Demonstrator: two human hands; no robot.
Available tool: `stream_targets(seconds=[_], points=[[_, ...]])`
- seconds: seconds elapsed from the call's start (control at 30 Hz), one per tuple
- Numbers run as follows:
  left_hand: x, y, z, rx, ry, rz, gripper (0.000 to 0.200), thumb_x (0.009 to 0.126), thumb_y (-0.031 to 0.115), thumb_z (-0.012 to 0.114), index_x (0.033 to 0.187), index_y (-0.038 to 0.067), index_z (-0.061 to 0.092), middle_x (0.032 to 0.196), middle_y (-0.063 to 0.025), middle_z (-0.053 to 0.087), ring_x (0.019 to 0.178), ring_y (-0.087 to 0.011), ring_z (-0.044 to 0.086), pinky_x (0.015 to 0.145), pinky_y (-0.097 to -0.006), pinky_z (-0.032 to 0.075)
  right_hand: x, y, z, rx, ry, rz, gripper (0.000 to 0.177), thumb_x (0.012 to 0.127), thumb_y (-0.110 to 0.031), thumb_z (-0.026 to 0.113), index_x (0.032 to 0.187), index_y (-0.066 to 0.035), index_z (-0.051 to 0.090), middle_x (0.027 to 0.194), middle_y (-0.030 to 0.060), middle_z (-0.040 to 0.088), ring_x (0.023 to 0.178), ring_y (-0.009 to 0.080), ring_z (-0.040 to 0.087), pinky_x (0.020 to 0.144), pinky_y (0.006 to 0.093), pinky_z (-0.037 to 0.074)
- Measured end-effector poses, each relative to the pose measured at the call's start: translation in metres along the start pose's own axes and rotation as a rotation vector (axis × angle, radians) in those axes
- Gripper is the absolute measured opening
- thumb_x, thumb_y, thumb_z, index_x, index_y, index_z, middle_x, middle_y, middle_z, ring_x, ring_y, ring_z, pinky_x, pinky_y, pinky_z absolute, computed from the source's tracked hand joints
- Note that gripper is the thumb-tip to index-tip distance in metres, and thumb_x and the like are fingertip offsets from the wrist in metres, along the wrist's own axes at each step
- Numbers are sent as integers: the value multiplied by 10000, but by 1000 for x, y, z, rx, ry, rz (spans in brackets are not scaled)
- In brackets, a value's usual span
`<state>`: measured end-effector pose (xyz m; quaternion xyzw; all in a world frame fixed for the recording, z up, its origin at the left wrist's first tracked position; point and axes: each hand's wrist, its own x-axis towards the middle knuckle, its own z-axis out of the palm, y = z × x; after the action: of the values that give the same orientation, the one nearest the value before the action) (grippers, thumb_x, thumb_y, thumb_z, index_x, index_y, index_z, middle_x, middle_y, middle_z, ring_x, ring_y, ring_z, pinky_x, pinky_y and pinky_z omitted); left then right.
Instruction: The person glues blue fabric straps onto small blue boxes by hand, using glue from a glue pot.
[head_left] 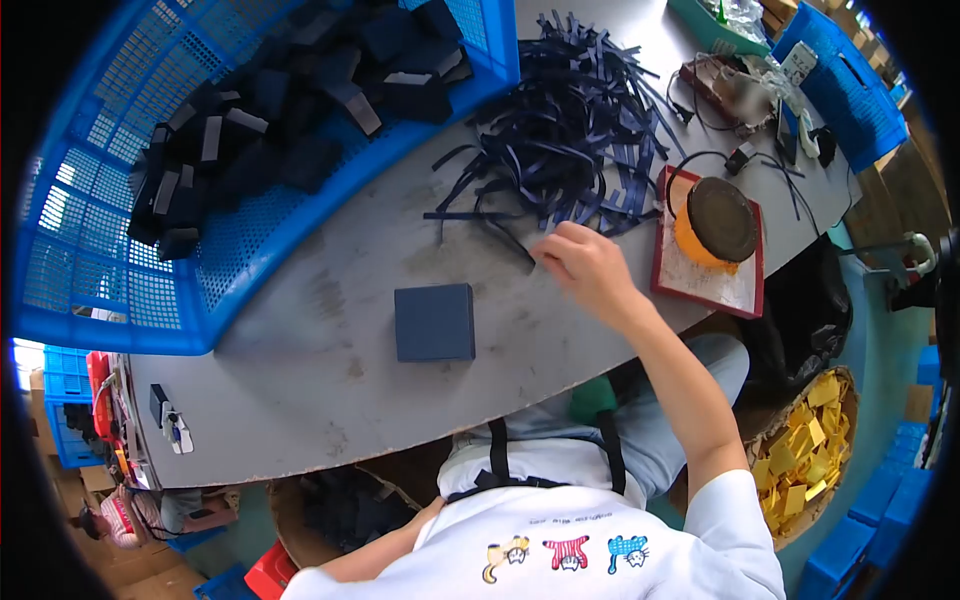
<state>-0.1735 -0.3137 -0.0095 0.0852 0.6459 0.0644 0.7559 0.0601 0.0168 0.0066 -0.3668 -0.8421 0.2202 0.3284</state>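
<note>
My right hand (582, 262) is over the table at the near edge of a heap of dark blue ribbon strips (570, 130). Its fingers are pinched together at the end of one ribbon strip (512, 240) that trails out of the heap. To the left of this hand, a dark blue square box (434, 323) lies flat on the grey table (300, 400). My left forearm (385, 555) reaches down by the table's front edge, and the hand itself is hidden.
A large blue plastic crate (255, 245) holds many dark boxes at the left. On the right, an orange pot (715, 225) with a dark round top stands in a red-rimmed tray (672, 290). Yellow pieces (805, 450) fill a bin below. A person (125, 515) is at lower left.
</note>
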Motion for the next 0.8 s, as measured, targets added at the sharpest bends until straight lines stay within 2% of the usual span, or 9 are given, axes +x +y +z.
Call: stream_targets(seconds=[0.07,0.1,0.17,0.27,0.37,0.43,0.53,0.67,0.8], points=[[-10,-3,-8,-33,-248,34,507,908,421,448,1237,39,506,1159,-79,576,1020,-155,546,888,-295,426,15,4,11,-139,-7,-154,209,688,28,598,873,-65,628,826,57,550,807,243,566,664,327,477],[-9,5,-27,150,-296,9,492,920,374,454,1271,30,469,1175,-76,572,1035,-137,538,901,-292,424,15,4,17,-128,-28,-162,209,688,28,598,873,-65,628,826,57,550,807,243,566,664,327,477],[-42,55,-62,665,-317,336,336,897,253,540,1152,38,580,1082,-74,628,968,-139,580,867,-285,450,31,8,26,-226,-103,-227,269,662,45,599,900,-76,637,859,51,553,856,234,552,690,334,475],[-82,120,-60,567,216,712,234,830,182,600,996,20,630,919,-59,649,782,-111,580,682,-279,487,33,10,35,-298,-155,-202,281,655,19,608,912,-88,645,876,48,550,880,227,535,735,330,457],[-58,176,-56,606,736,1041,423,795,225,638,1164,42,542,953,-93,605,764,-140,568,637,-287,475,27,14,33,-366,-192,-188,213,680,-29,614,881,-90,640,851,50,544,866,230,526,735,328,439],[-27,203,-52,660,837,1119,607,772,323,663,1277,69,440,1047,-123,547,865,-217,575,705,-327,477,20,15,26,-353,-217,-186,119,708,-96,626,827,-88,622,812,43,537,838,219,520,707,336,429],[-3,226,-23,850,865,1034,821,675,505,698,1320,113,376,1198,-143,418,1069,-339,487,857,-421,436,7,12,13,-321,-109,-152,114,709,-85,643,821,-78,622,783,44,532,818,211,532,707,312,447],[7,228,-12,1038,842,1040,777,647,480,728,1282,155,418,1228,-126,389,1108,-341,455,890,-431,428,-1,-1,-8,-350,-136,-111,155,709,-38,616,858,-78,622,870,51,546,885,213,519,758,320,427],[-5,228,-13,1044,674,1121,662,600,382,787,1117,103,482,1157,-130,435,1067,-331,470,863,-407,430,0,-4,-5,-437,-163,-195,185,702,-33,617,880,-84,628,909,43,550,926,207,508,780,326,411]])
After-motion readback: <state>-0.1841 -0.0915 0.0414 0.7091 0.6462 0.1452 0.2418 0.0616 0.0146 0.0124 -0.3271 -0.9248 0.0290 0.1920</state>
